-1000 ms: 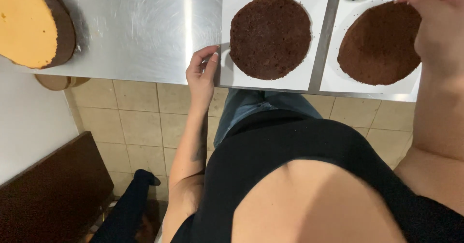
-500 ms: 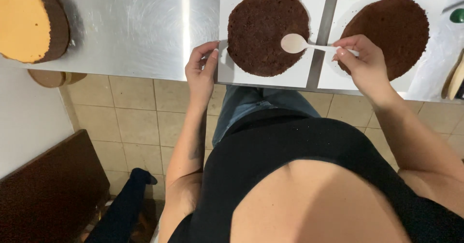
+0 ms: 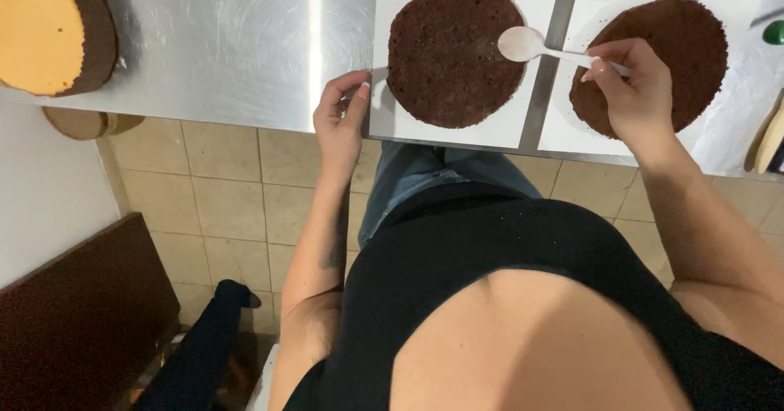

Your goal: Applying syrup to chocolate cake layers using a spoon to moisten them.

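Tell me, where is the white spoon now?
In the head view, the right hand holds the white spoon, its bowl over the right edge of the left chocolate cake layer.
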